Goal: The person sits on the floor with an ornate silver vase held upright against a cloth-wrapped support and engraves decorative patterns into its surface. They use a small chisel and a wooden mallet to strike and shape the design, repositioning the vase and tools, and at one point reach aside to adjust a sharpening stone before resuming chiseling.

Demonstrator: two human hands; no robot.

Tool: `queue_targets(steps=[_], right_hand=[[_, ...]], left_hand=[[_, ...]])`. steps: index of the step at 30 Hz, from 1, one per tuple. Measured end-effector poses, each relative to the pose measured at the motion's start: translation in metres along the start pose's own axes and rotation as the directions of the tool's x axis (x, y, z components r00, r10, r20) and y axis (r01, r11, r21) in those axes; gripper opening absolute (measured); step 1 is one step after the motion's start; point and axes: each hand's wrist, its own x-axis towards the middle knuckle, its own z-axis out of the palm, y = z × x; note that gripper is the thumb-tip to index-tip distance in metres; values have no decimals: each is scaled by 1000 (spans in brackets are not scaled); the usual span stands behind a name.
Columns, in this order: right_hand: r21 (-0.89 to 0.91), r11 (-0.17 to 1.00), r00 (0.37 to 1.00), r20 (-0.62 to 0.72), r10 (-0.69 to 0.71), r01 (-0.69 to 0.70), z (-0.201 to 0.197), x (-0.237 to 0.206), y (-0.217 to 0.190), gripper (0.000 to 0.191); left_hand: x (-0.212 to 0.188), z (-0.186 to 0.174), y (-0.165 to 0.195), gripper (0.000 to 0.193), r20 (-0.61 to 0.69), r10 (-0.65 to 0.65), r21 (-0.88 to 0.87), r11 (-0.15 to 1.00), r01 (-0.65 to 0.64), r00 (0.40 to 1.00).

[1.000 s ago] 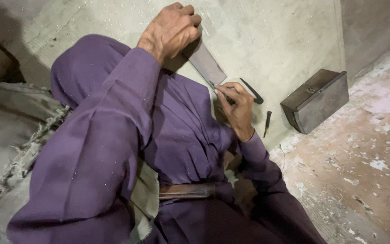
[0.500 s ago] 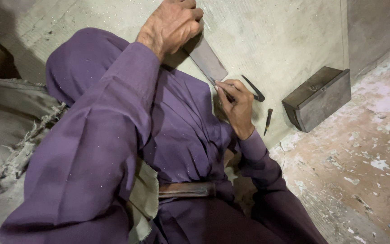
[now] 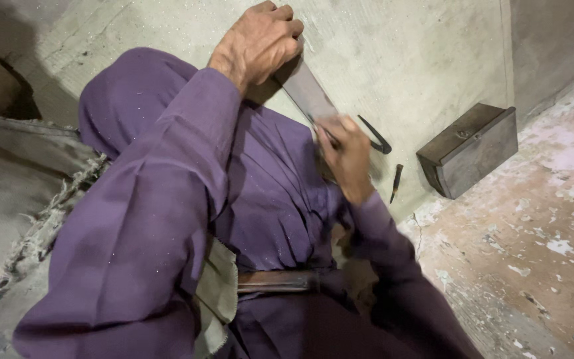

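Blade (image 3: 308,93), a flat grey metal strip, slants across the pale concrete slab (image 3: 420,60) that serves as the landmark; it runs from the top of the slab down toward the person's lap. Purple clothing (image 3: 167,213) fills the left and middle of the view, below the slab, with a brown belt (image 3: 277,281) low on it. A dark metal box (image 3: 470,149) stands at the slab's right edge, on the stained floor (image 3: 539,252).

Left hand (image 3: 257,41) is closed in a fist around the upper end of the blade, at the top of the slab. Right hand (image 3: 347,156) is curled with fingertips pinched on a thin tool (image 3: 323,133) whose tip meets the blade's lower part; the tool is mostly hidden by the fingers. A curved black hook (image 3: 377,136) lies on the slab just right of that hand, and a small dark spike (image 3: 396,181) lies below it, nearer the box.

Compared with a second ago, the left fist has slid a little higher and the right hand sits slightly lower along the blade, blurred with motion. That suggests a stroke being worked down the metal, with both grips unchanged.
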Motion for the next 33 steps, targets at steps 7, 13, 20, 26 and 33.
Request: queue_targets(steps=[7, 13, 20, 26, 33], right_hand=[[111, 994, 999, -48, -9, 15, 10, 18, -8, 13], [36, 999, 1000, 4, 0, 0, -2, 15, -16, 14], [-20, 995, 993, -63, -96, 95, 2, 14, -12, 19], [-50, 991, 989, -69, -127, 124, 9, 21, -8, 13], [3, 999, 998, -27, 52, -52, -2, 13, -17, 11]], left_hand=[[-1, -5, -2, 12, 11, 16, -36, 999, -15, 1000], [-3, -5, -5, 9, -38, 18, -91, 996, -21, 999], [-4, -3, -4, 7, -30, 13, -62, 998, -15, 999], [-3, -2, -4, 9, -53, 15, -101, 995, -20, 998], [-2, -5, -5, 8, -74, 4, -102, 995, -11, 997]])
